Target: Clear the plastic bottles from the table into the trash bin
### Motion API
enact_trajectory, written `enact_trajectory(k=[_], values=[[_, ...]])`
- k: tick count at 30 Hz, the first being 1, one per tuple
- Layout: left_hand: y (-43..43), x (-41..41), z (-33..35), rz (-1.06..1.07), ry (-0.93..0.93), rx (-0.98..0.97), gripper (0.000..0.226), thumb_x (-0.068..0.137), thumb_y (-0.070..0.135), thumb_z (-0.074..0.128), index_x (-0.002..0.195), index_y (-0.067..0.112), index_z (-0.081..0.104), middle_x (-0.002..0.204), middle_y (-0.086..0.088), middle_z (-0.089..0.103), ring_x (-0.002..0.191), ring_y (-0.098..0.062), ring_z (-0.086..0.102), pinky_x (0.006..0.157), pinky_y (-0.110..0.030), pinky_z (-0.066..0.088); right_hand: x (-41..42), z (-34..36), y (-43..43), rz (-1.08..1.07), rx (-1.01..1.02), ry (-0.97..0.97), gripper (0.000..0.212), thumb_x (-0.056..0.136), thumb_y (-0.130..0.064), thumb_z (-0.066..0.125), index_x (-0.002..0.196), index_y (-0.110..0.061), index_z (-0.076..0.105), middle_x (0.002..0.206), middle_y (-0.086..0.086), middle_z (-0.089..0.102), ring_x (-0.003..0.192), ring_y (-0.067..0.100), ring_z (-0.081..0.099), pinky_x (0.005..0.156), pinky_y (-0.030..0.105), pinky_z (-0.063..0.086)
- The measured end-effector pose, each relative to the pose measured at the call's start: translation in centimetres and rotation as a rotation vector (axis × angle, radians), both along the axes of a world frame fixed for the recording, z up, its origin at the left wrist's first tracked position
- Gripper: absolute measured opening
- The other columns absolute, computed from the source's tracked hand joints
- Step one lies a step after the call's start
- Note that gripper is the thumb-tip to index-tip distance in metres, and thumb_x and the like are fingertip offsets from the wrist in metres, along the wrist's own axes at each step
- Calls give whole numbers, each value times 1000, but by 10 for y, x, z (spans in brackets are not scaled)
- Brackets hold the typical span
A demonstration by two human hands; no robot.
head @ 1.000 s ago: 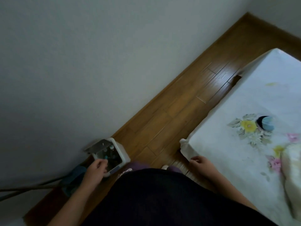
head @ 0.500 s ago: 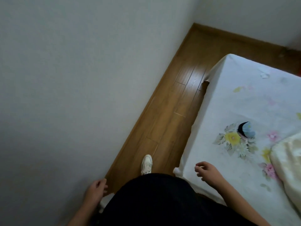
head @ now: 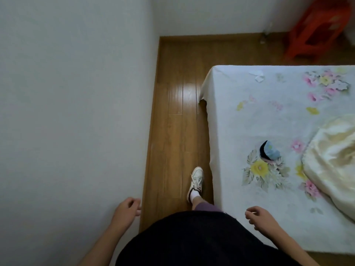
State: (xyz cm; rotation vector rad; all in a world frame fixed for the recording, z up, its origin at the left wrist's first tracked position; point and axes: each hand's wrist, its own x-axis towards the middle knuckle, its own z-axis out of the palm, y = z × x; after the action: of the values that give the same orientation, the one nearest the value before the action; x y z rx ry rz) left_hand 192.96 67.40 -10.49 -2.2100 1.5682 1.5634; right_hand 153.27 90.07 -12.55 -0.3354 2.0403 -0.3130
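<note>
Both hands were empty, loosely curled: left hand (head: 125, 210) beside the wall, right hand (head: 259, 217) over the white floral-clothed table (head: 240, 121), probably ready to collect. No plastic bottles or trash bin were visible.

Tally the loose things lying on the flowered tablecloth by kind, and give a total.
Plastic bottles: 0
Blue-and-black cloth item: 1
Cream bundle of fabric: 1
White paper scraps: 2
Total: 4
</note>
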Motion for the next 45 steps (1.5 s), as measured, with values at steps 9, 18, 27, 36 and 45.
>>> enact_trajectory(k=[9, 18, 27, 36, 45], values=[[-141, -66, -6, 81, -57, 8, 26, 98, 24, 56, 82, 8, 69, 81, -15, 74, 59, -21, 63, 58, -30, 43, -87, -1, -205, 75, -84, -32, 20, 88, -25, 64, 103, -11, 68, 90, 5, 74, 79, 20, 69, 80, 41, 56], [-277, -126, -19, 136, -106, 70, 25, 98, 23, 57, 83, 7, 68, 79, -13, 73, 59, -24, 63, 59, -32, 42, -163, 44, -433, 266, -268, -8, 24, 94, -35, 56, 113, -24, 60, 105, -2, 67, 99, 15, 65, 87, 34, 54], [-481, -245, -15, 8, -57, 91, 25, 100, 25, 54, 91, 7, 67, 84, -14, 72, 66, -26, 65, 57, -30, 45, -257, 23, -540, -34, -152, 0, 21, 90, -29, 61, 107, -17, 65, 97, 1, 71, 86, 16, 68, 81, 37, 54], [-693, -422, 22, -275, 31, -28, 23, 102, 26, 50, 93, 13, 67, 89, -9, 71, 78, -25, 68, 65, -33, 49, -340, 8, -587, -357, -26, -13, 11, 87, -17, 61, 94, -10, 67, 82, 5, 71, 66, 19, 62, 64, 33, 48], [-832, -525, 25, -217, -54, -54, 26, 101, 29, 50, 93, 12, 67, 89, -10, 72, 76, -25, 69, 68, -35, 51, -461, -9, -748, -389, -50, -97, 15, 88, -13, 57, 92, -4, 67, 77, 9, 66, 62, 19, 54, 56, 29, 42]])
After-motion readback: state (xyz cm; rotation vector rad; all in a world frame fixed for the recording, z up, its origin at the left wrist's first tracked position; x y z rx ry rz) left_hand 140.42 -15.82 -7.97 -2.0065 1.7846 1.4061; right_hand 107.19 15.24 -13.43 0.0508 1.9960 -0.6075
